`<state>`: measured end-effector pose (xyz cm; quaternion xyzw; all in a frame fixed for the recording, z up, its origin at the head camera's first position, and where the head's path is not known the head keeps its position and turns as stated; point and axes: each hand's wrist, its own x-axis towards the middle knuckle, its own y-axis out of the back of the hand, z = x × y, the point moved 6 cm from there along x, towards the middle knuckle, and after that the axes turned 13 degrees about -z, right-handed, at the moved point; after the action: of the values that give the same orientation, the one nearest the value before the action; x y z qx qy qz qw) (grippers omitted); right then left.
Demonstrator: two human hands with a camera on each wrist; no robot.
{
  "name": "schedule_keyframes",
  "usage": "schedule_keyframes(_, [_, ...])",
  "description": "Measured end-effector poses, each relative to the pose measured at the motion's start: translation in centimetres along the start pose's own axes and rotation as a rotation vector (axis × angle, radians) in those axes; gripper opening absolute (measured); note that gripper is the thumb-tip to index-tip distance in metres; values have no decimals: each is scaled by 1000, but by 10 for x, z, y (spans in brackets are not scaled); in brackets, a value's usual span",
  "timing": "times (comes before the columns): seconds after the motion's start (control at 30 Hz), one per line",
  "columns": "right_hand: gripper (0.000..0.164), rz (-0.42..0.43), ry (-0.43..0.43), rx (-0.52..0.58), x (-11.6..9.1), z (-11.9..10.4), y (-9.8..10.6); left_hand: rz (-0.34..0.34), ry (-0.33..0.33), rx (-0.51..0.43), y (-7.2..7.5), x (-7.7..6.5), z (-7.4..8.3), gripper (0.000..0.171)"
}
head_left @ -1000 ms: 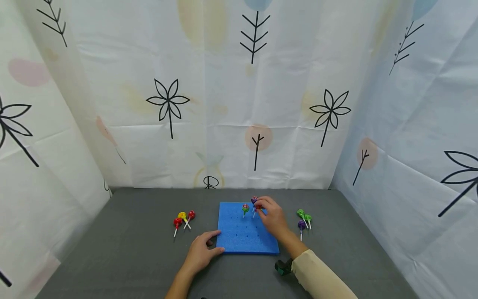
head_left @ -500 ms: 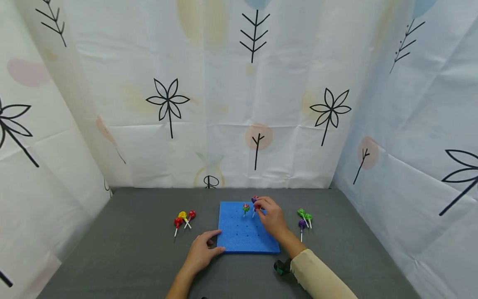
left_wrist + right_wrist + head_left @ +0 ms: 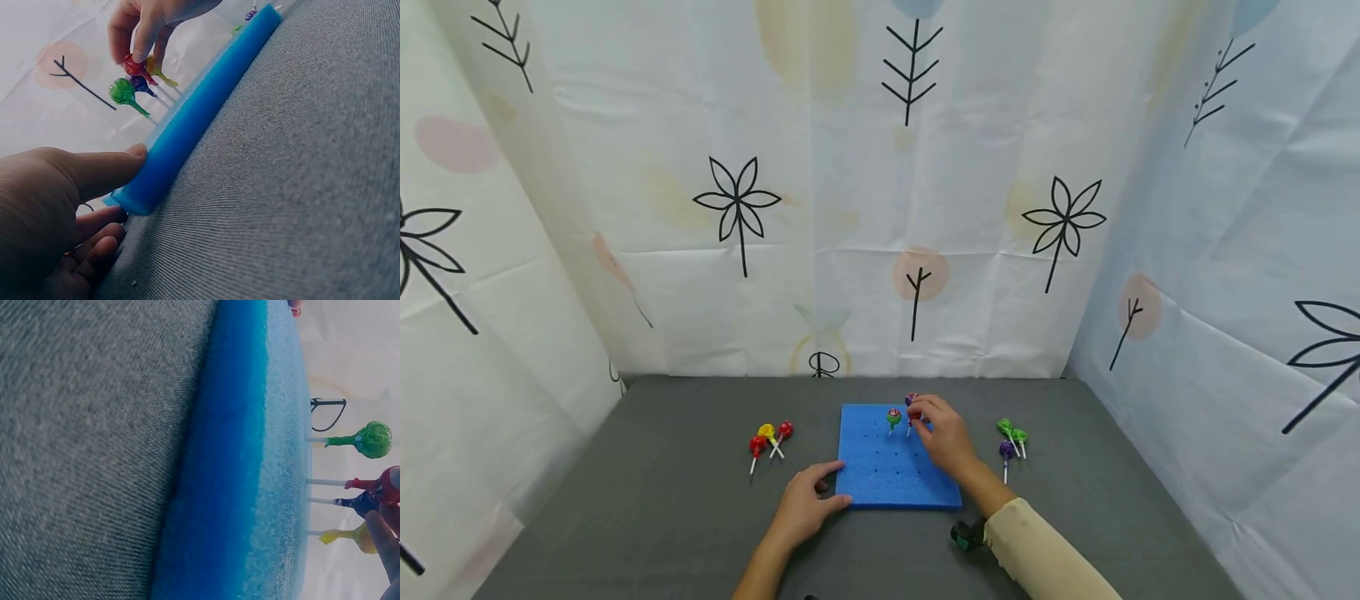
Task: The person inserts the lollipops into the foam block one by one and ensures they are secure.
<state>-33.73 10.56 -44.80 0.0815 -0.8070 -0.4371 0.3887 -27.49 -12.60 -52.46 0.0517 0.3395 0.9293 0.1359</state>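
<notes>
Red-yellow lollipop trio [image 3: 766, 432] lies on the desk [image 3: 662, 500], left of your left hand [image 3: 801, 507]; that hand's thumb and forefinger are apart, touching the blue board [image 3: 865, 487] at its near-left corner. Green lollipop [image 3: 893, 416] stands upright in the board, just beside the red lollipop [image 3: 375, 485]. Your right hand [image 3: 946, 435] pinches that red one at its head, stem reaching the board, can't tell if seated. Purple lollipop [image 3: 138, 83], yellow lollipop [image 3: 362, 537] right there too.

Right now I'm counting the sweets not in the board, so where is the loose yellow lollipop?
In the head view, the yellow lollipop lies on the table left of the board, between two red lollipops.
</notes>
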Motion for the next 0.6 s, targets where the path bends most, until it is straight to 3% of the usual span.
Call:
schedule_keyframes(0.23, [21, -28, -32, -11, 2, 1, -1, -1, 16, 0, 1, 1, -1, 53])
schedule_keyframes(0.6, [26, -88, -162, -16, 0, 3, -3, -6, 10, -4, 0, -1, 1, 52])
